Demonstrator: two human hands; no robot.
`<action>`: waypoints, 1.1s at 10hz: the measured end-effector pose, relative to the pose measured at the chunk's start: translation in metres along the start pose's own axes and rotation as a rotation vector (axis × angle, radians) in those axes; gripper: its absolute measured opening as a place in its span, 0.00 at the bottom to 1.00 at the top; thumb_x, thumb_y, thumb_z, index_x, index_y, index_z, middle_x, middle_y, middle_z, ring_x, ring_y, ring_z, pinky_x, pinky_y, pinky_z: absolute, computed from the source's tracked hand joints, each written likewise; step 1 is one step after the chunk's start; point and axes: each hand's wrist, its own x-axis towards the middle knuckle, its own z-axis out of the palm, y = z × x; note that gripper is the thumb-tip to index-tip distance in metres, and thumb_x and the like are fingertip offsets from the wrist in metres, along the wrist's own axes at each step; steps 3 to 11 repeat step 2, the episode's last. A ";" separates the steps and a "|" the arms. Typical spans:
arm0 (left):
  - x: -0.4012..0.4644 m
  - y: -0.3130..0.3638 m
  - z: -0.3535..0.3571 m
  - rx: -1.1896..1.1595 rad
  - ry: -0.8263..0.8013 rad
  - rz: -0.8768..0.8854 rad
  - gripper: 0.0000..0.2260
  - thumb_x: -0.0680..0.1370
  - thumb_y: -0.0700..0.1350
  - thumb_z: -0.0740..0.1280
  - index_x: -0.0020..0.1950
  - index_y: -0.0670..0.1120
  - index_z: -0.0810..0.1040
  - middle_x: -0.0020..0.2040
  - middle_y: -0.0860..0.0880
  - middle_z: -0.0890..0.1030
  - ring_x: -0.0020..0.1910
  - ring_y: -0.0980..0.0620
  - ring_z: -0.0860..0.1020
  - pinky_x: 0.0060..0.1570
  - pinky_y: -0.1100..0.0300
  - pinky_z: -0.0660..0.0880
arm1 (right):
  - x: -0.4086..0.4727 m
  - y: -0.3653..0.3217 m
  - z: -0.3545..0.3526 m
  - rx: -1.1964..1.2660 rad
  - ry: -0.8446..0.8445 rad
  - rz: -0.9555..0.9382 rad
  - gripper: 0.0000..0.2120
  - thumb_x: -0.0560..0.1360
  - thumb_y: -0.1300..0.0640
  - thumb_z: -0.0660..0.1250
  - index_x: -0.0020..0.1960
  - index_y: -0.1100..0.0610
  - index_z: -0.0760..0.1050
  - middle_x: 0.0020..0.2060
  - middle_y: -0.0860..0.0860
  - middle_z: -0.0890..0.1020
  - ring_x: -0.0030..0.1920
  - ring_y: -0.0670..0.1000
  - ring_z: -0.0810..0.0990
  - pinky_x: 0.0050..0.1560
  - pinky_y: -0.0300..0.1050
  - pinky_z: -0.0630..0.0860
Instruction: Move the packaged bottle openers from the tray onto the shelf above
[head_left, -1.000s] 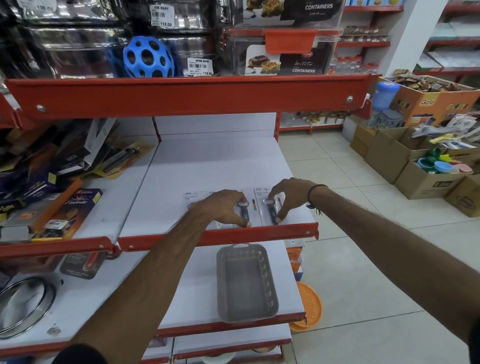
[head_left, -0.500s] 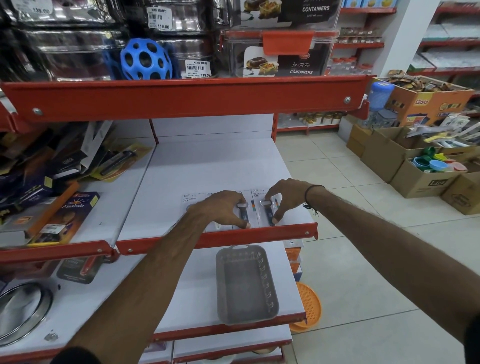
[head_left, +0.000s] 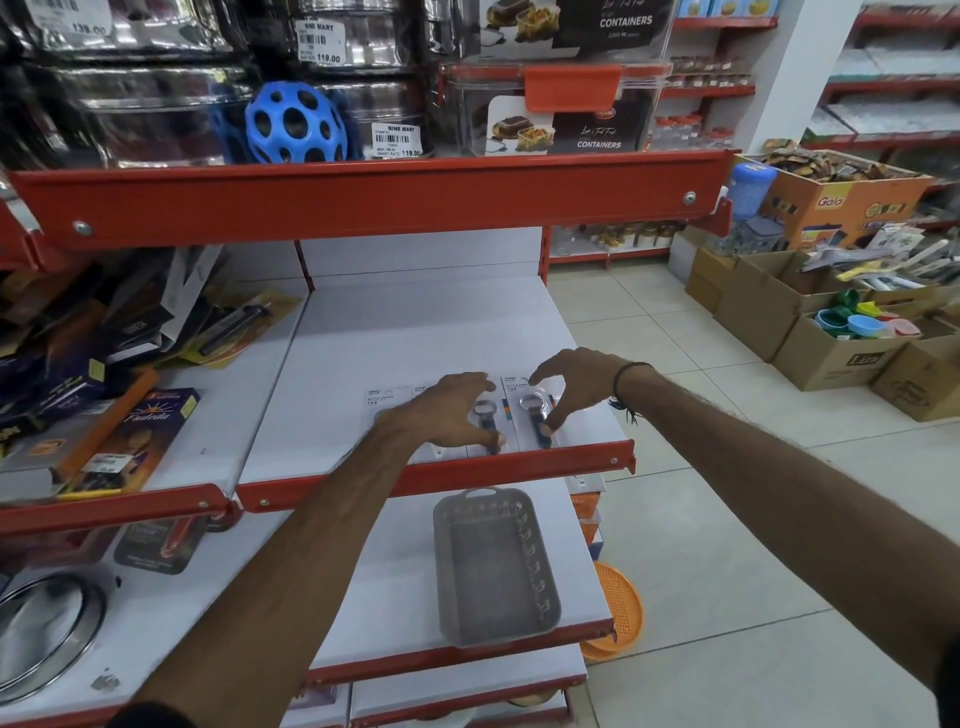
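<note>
While both bare arms reached forward over the store fixture, the person's left hand (head_left: 447, 415) lay palm-down on a row of flat white card-backed packages of bottle openers (head_left: 530, 415) at the front of the white shelf with a red metal front lip (head_left: 405, 338). Its fingers were spread and lightly curled, the thumb tip pressed on the dark handle of one opener near the lip; the grip was loose and pressed down rather than closed around anything. The right hand (head_left: 576, 389), with a dark cord bracelet (head_left: 626, 387) at the wrist, arched just beside it over the rightmost package, thumb and fingertips touching the card's edges, fingers half open, the package still flat on the shelf. At least four packages lay side by side there, partly hidden under the left hand.

On the white shelf directly below sat the grey rectangular perforated plastic tray (head_left: 496, 566), apparently with nothing in it. An orange round mesh basket (head_left: 618, 613) rested on the tiled floor beside the fixture. On the higher red-edged shelf stood a blue ball with round holes (head_left: 296, 124) among shiny steel containers. Brown cardboard boxes of mixed goods (head_left: 831, 332) stood on the floor well off to the right.
</note>
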 end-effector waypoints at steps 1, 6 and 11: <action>-0.007 -0.001 -0.001 0.076 0.098 0.018 0.35 0.77 0.64 0.61 0.79 0.53 0.54 0.82 0.51 0.50 0.80 0.47 0.50 0.77 0.45 0.51 | -0.013 0.001 0.005 -0.016 0.134 0.056 0.38 0.70 0.35 0.70 0.75 0.47 0.64 0.75 0.49 0.67 0.74 0.55 0.67 0.74 0.59 0.62; -0.016 0.001 0.000 0.260 0.345 0.040 0.36 0.78 0.68 0.52 0.80 0.53 0.45 0.82 0.50 0.42 0.80 0.45 0.42 0.77 0.38 0.44 | -0.022 -0.001 0.016 -0.159 0.346 0.079 0.40 0.73 0.31 0.60 0.79 0.46 0.54 0.79 0.49 0.59 0.79 0.54 0.57 0.76 0.67 0.52; -0.016 0.001 0.000 0.260 0.345 0.040 0.36 0.78 0.68 0.52 0.80 0.53 0.45 0.82 0.50 0.42 0.80 0.45 0.42 0.77 0.38 0.44 | -0.022 -0.001 0.016 -0.159 0.346 0.079 0.40 0.73 0.31 0.60 0.79 0.46 0.54 0.79 0.49 0.59 0.79 0.54 0.57 0.76 0.67 0.52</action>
